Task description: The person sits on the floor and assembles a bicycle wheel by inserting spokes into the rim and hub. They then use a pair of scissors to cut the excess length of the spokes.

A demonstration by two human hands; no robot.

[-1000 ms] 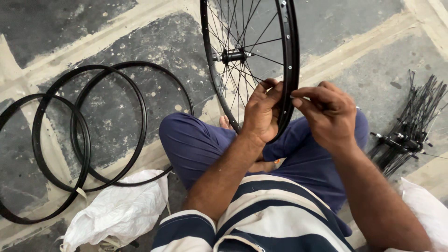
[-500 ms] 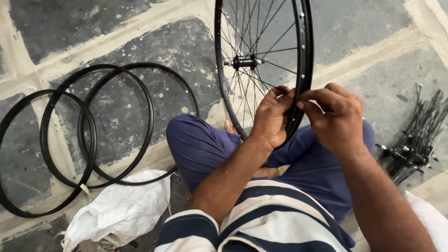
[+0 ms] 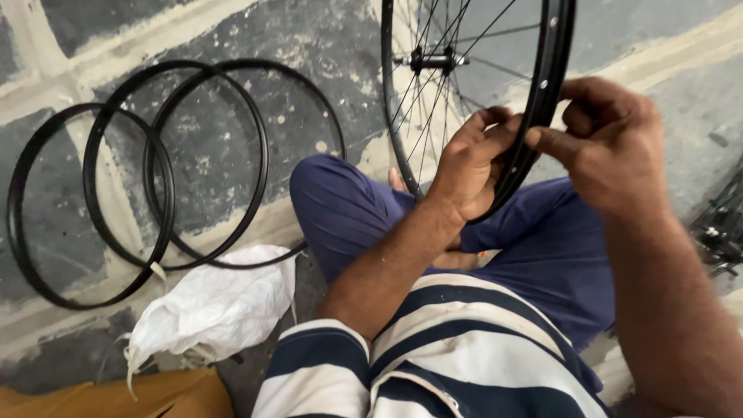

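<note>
A black spoked bicycle wheel (image 3: 551,70) stands upright over my lap, its hub (image 3: 430,59) near the top of the view. My left hand (image 3: 472,166) grips the lower rim from the inside, fingers among the spokes. My right hand (image 3: 607,143) pinches the outer edge of the same rim with thumb and forefinger. Whether something small sits between those fingers is hidden. I sit cross-legged in blue trousers and a striped shirt.
Three bare black rims (image 3: 209,162) lie overlapping on the stone floor at left. A white sack (image 3: 205,306) lies below them, with brown cardboard (image 3: 116,395) at the bottom left. A bundle of loose spokes (image 3: 724,228) shows at the right edge.
The view has drawn closer and shifted left, so the wheel and hands fill more of the frame. Both hands stay on the lower rim; the spoke bundle has slid nearly out of view.
</note>
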